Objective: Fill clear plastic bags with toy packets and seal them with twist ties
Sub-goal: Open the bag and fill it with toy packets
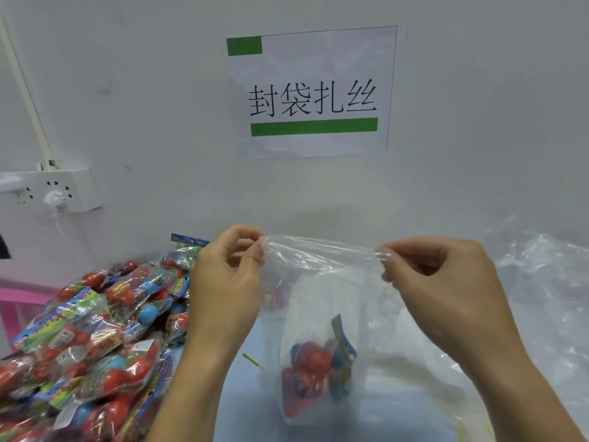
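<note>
Clear plastic bag (322, 301), toy packets (314, 366) at its bottom, is held hanging upright; its mouth is pinched taut between left hand (223, 282) and right hand (443, 282), equally near; twist tie (250, 359) lies left of it.

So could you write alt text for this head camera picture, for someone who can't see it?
Two hands, left hand and right hand, pinch the top corners of a clear plastic bag holding toy packets. A pile of packets lies left, a sign on the wall.
</note>
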